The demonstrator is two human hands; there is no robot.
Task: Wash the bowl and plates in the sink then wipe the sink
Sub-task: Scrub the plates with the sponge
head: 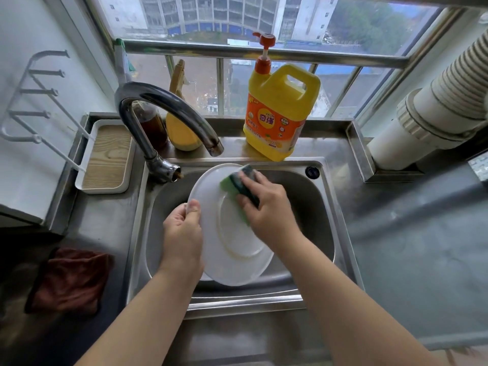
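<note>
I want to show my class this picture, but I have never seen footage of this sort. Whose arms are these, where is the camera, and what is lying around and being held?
There is no machine here: the arms belong to a person wearing a wide-angle camera on the head, looking down at their own hands. The left hand grips the rim of a round white plate, tilted over a stainless steel sink. The right hand presses a green and dark sponge on the plate. Behind the sink stands a yellow detergent jug with an orange pump and a curved metal tap, not visibly running. A dark red cloth lies on the left counter.
</note>
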